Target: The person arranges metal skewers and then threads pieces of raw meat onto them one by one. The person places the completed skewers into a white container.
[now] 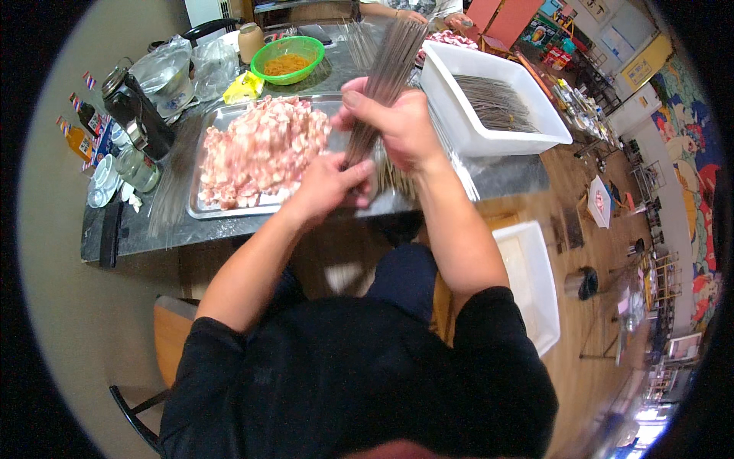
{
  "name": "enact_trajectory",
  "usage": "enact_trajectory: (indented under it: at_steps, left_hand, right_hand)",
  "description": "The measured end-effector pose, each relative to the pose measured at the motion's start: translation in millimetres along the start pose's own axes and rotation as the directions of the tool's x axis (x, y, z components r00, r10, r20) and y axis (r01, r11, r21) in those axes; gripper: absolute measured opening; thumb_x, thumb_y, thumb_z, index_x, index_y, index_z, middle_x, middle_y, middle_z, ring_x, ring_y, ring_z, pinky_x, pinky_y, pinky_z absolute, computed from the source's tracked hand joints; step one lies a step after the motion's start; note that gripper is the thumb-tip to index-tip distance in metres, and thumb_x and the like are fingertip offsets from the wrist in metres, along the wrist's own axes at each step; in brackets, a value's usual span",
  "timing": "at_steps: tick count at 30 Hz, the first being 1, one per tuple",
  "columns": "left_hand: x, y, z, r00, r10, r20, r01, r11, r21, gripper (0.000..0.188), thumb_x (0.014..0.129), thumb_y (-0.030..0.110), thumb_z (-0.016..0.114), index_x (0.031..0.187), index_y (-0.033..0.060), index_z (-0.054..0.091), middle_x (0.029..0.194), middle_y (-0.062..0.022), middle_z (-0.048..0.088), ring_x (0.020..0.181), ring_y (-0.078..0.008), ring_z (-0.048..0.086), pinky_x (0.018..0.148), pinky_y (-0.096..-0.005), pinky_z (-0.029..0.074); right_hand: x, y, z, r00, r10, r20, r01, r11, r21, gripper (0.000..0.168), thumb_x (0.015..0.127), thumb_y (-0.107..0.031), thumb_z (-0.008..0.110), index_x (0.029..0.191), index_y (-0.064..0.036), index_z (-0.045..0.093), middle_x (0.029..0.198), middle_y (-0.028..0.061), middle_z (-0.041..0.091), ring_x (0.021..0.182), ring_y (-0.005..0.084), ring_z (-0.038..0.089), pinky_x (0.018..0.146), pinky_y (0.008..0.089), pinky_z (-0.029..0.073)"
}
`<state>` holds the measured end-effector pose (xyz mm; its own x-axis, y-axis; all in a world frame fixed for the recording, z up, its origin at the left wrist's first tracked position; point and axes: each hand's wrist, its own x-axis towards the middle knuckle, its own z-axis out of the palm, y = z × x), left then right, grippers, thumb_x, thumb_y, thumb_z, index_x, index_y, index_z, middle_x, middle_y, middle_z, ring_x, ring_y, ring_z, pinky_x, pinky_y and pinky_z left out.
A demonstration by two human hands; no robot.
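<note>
My right hand (401, 123) grips a thick bundle of thin metal skewers (393, 63), held slanting above the table. At the bundle's lower end is my left hand (335, 183), its fingers curled about the tips; blur hides whether it grips them. Left of the hands, a metal tray (246, 213) holds a heap of cut raw meat pieces (264, 149). More skewers (496, 103) lie in a white plastic tub (510, 143) to the right. Loose skewers (175, 183) lie left of the tray, others (395, 178) beneath my hands, and some (358, 43) at the far side.
A green plastic basket (289, 77) with orange-brown food stands behind the tray. Left are a dark vacuum flask (135, 109), a glass jar (137, 169), bottles (74, 137) and a plastic-covered bowl (163, 74). Another person's hands (413, 17) are across the table. A white tub (527, 275) stands low right.
</note>
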<state>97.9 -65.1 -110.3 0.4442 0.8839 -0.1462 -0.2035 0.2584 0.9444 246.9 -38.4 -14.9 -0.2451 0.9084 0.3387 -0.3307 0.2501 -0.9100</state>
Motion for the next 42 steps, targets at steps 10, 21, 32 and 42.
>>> enact_trajectory:
  at_steps: [10, 21, 32, 42]
  left_hand:
    - [1, 0, -24, 0.993, -0.014, 0.115, 0.019, 0.999, -0.042, 0.022, 0.101, 0.021, 0.07, 0.112, 0.0025, 0.069, 0.102, -0.0079, 0.073, 0.092, -0.0201, 0.071, 0.084, -0.0369, 0.063]
    - [-2, -1, -21, 0.998, 0.002, 0.063, 0.006, 0.992, -0.123, 0.016, 0.1, 0.015, 0.07, 0.108, 0.0014, 0.069, 0.097, -0.0097, 0.072, 0.088, -0.0214, 0.071, 0.081, -0.0356, 0.062]
    - [-1, -3, -24, 0.994, 0.036, 0.106, -0.029, 0.997, -0.069, 0.017, 0.099, 0.016, 0.072, 0.108, 0.0029, 0.07, 0.096, -0.0076, 0.073, 0.088, -0.0198, 0.071, 0.08, -0.0358, 0.062]
    - [-9, 5, -16, 0.998, 0.02, 0.052, -0.016, 0.996, -0.089, 0.017, 0.097, 0.015, 0.073, 0.111, 0.0051, 0.07, 0.097, -0.0072, 0.073, 0.09, -0.0191, 0.071, 0.079, -0.0369, 0.063]
  right_hand:
    - [16, -11, -3, 0.991, -0.004, 0.137, 0.009, 0.999, -0.036, 0.026, 0.095, -0.007, 0.075, 0.117, 0.005, 0.069, 0.104, 0.0151, 0.077, 0.093, 0.024, 0.075, 0.088, 0.0381, 0.061]
    - [17, -38, -12, 0.996, -0.084, 0.044, 0.087, 0.992, -0.09, 0.025, 0.091, -0.008, 0.08, 0.114, 0.0, 0.074, 0.105, 0.0051, 0.076, 0.088, 0.0111, 0.069, 0.079, 0.0278, 0.057]
    - [25, -67, -11, 0.996, -0.081, 0.025, 0.084, 0.959, -0.27, 0.021, 0.1, -0.021, 0.073, 0.11, -0.004, 0.074, 0.095, -0.0014, 0.074, 0.075, 0.0043, 0.062, 0.062, 0.0207, 0.048]
    - [43, -89, -1, 0.96, -0.278, 0.014, 0.276, 0.944, -0.18, 0.026, 0.1, -0.024, 0.072, 0.101, 0.002, 0.076, 0.094, 0.0076, 0.078, 0.082, 0.0104, 0.068, 0.074, 0.0255, 0.053]
